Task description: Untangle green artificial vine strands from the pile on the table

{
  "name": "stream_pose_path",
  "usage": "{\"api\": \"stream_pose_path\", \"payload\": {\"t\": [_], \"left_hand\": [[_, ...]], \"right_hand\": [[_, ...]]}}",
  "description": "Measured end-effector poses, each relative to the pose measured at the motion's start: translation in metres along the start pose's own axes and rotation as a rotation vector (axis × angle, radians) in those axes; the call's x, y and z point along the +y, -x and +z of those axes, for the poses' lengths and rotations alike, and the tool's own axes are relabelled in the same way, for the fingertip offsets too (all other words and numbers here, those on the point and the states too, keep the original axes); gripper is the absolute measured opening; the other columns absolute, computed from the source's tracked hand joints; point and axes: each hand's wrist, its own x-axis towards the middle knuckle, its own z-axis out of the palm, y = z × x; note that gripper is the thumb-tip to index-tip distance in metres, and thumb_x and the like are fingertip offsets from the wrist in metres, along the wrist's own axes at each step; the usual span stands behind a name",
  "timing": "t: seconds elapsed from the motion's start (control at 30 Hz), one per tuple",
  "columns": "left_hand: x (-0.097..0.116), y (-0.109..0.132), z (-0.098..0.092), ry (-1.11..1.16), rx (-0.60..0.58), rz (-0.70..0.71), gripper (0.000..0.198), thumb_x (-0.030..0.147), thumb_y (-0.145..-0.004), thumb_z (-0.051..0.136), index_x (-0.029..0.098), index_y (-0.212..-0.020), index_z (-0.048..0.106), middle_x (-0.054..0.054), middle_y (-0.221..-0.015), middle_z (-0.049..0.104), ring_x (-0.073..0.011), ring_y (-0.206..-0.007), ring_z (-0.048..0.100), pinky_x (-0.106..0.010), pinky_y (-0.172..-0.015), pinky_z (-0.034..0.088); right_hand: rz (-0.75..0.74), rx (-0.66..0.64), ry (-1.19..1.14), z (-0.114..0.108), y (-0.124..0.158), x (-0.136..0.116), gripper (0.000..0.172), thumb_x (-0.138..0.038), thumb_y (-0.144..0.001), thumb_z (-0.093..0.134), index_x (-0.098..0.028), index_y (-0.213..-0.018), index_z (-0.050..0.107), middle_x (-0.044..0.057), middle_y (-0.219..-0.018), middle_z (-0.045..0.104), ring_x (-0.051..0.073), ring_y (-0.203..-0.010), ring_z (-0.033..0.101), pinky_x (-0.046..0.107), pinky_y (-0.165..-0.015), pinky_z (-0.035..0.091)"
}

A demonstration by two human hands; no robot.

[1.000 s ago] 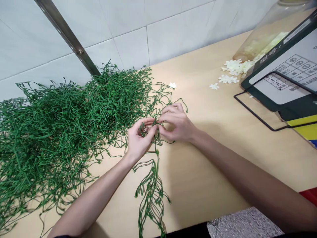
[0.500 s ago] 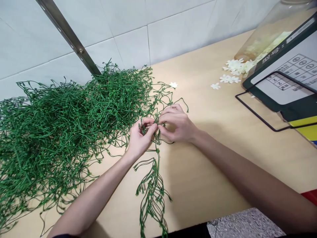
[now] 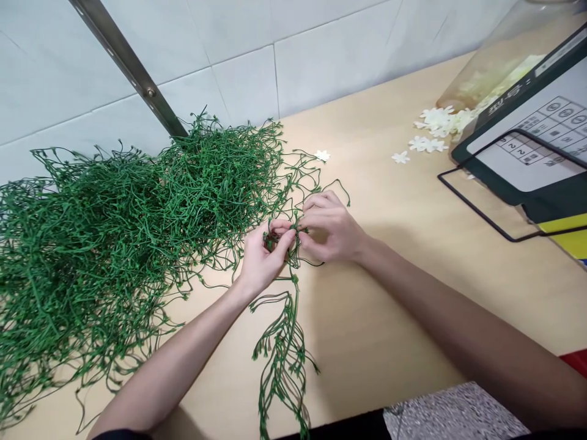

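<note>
Both hands [image 3: 293, 244] pinch green stem [image 3: 282, 342] (card [image 3: 536, 153] unreadable).

The fingertips of the left hand [image 3: 263, 260] and right hand [image 3: 330, 229] hide the pinched green stem [image 3: 284, 342] top.

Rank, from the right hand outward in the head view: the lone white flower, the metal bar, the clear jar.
1. Lone white flower, just beyond the right hand.
2. Metal bar, far left on the wall.
3. Clear jar, far right corner.
</note>
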Motion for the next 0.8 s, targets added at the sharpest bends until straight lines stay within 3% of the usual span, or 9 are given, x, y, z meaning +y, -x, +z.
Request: {"api": "stream_pose_path", "payload": {"t": [0.43,0.8], "left_hand": [[-0.0005,-0.0001,-0.0030,-0.217,-0.124,0.272,0.008,0.017,-0.085,0.062,0.018,-0.082,0.070,-0.004,-0.079,0.071,-0.0149,-0.071,0.064,-0.025,-0.067,0.048],[-0.0002,-0.0011,-0.0024,-0.173,-0.128,0.098,0.005,0.019,-0.085,0.060,0.018,-0.081,0.064,-0.003,-0.077,0.067,-0.0149,-0.073,0.062,-0.025,-0.070,0.049]], "right_hand": [[-0.003,-0.004,-0.011,0.0004,-0.0007,-0.0028,0.018,-0.018,-0.069,0.057,-0.020,-0.054,0.049,0.000,-0.057,0.047,0.020,-0.070,0.054,0.038,-0.071,0.038],[0.071,-0.129,-0.065,0.0004,-0.0019,-0.0050,0.015,-0.014,-0.073,0.057,-0.020,-0.060,0.052,0.000,-0.058,0.053,0.021,-0.075,0.053,0.038,-0.077,0.035]]}}
